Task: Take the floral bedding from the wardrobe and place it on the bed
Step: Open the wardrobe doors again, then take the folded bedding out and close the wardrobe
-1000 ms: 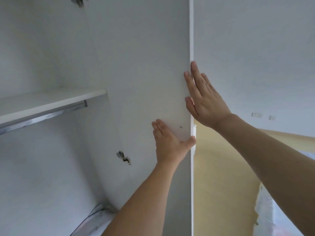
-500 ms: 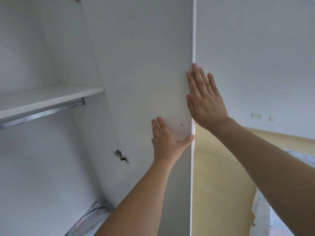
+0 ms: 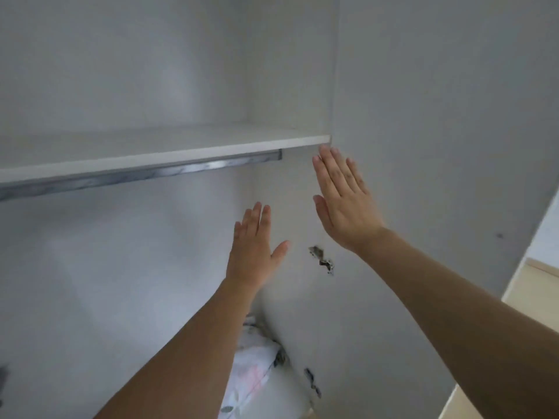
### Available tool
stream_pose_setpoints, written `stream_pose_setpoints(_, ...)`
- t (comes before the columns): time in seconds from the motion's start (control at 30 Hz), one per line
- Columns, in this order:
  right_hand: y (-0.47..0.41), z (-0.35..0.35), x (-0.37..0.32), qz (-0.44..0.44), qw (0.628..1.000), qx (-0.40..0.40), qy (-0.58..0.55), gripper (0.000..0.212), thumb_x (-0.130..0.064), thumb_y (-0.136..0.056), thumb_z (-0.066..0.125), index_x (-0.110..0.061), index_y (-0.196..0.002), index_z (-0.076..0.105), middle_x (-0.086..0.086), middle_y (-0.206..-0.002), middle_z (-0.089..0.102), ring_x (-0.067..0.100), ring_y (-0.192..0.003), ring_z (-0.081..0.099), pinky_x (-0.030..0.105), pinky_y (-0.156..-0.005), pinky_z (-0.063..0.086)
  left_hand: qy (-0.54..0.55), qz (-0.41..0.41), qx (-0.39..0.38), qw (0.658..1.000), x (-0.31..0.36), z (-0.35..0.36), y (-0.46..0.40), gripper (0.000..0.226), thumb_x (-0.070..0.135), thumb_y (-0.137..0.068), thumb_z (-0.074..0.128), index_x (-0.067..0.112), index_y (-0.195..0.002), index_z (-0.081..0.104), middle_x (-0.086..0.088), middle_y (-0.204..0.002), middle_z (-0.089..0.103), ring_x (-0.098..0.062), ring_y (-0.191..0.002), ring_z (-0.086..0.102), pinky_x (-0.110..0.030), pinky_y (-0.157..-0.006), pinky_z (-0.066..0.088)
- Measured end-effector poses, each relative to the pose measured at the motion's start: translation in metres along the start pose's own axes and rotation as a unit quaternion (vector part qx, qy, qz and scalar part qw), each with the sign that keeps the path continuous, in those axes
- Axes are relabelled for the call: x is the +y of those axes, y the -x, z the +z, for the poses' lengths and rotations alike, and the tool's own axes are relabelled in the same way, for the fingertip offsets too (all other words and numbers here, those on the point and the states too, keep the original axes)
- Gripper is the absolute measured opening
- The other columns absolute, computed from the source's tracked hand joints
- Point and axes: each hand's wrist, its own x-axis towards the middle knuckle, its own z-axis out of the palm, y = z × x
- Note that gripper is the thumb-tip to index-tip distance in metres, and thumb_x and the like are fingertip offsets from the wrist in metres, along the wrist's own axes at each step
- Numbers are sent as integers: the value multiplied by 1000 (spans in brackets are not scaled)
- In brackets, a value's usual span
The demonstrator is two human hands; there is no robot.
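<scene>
Floral bedding [image 3: 254, 373] lies low in the wardrobe, below the shelf [image 3: 169, 152]; left hand [image 3: 254, 240] and right hand [image 3: 344, 204] raised flat, fingers straight, holding nothing.

head view – close, facing into wardrobe [image 3: 151, 86].

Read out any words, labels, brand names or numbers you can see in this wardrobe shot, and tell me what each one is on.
None: no text is readable anywhere.
The wardrobe door, shelf and rail are plain.
The floral bedding shows only a flower pattern.
The dark marks near the hinge are blurred, not lettering.
</scene>
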Motion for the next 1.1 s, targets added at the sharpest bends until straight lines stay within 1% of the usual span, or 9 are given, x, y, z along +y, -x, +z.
stream_pose_setpoints(0.1,-18,38,-51,-27,998,-27,-51,59,-28,-100,26,-4,-152,12,12,-161,8,23,-150,5,41,-122,5,-57,-32,1,998,-58,-7,15,79,59,-95,36,16,-155,7,-7,-163,0,-27,-150,1,-45,-121,7)
stream_pose_setpoints(0.17,-28,62,-80,-42,995,-40,-80,59,-30,-100,23,-5,-152,11,11,-161,7,23,-150,3,39,-122,2,-89,-51,-1,995,-93,-10,24,79,60,-95,35,15,-155,9,-8,-163,2,-28,-150,4,-44,-120,7)
stream_pose_setpoints(0.3,-40,108,-122,-72,989,-63,-110,59,-29,-101,28,-6,-153,9,10,-161,4,21,-149,1,37,-120,-2,-139,-105,-18,984,-148,-8,38,80,63,-95,30,16,-155,6,-6,-164,-1,-26,-150,0,-41,-118,1)
stream_pose_setpoints(0.43,-47,155,-138,-98,983,-95,-123,61,-31,-101,27,-6,-153,7,11,-162,2,23,-150,1,40,-122,4,-153,-145,-45,977,-183,5,49,79,61,-95,34,15,-155,9,-6,-163,1,-26,-150,2,-41,-118,2)
stream_pose_setpoints(0.53,-49,194,-141,-106,978,-118,-139,61,-31,-100,28,-6,-152,10,11,-161,4,24,-149,3,40,-121,5,-172,-153,-64,971,-198,21,54,79,59,-96,37,13,-155,13,-7,-163,6,-28,-150,7,-42,-118,5)
stream_pose_setpoints(0.67,-37,252,-149,-119,971,-144,-151,61,-32,-98,25,-4,-151,16,12,-160,11,25,-149,11,42,-121,12,-169,-178,-82,966,-220,53,58,78,57,-96,38,13,-155,10,-6,-163,3,-26,-150,3,-43,-120,4)
stream_pose_setpoints(0.8,1,325,-173,-126,964,-169,-162,62,-32,-96,25,-3,-150,22,13,-159,17,26,-147,19,42,-120,16,-172,-201,-105,959,-251,109,80,79,57,-96,36,14,-155,7,-6,-163,0,-25,-150,2,-42,-120,3)
stream_pose_setpoints(0.97,87,438,-217,-139,954,-194,-180,62,-33,-94,23,-3,-149,28,13,-158,23,26,-146,24,44,-118,25,-149,-217,-136,955,-302,226,142,79,58,-96,36,16,-155,5,-4,-163,-3,-23,-150,-2,-40,-119,-2)
stream_pose_setpoints(1.1,178,542,-255,-158,946,-218,-182,61,-32,-94,24,-3,-147,33,14,-156,27,28,-144,28,42,-120,18,-136,-225,-180,948,-342,343,213,81,63,-92,22,16,-155,4,-4,-163,-4,-23,-150,-3,-40,-119,-3)
